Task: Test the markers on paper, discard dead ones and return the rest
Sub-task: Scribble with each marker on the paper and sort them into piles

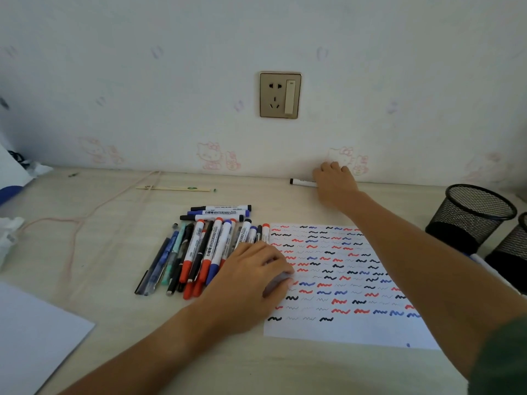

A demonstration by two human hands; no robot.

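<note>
Up at center right, the right hand [335,182] curls over a black-capped marker [302,182] lying along the wall edge. Below, the left hand [251,276] rests relaxed, fingers down on the left edge of the squiggle-covered paper [356,329], beside the heaped pens [199,249]. Two black mesh cups [470,215] stand at right; pale woodgrain desk [114,252] spreads left.

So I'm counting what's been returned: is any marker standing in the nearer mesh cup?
No, the mesh cup shows only its bare dark inside, with nothing standing in it.
</note>
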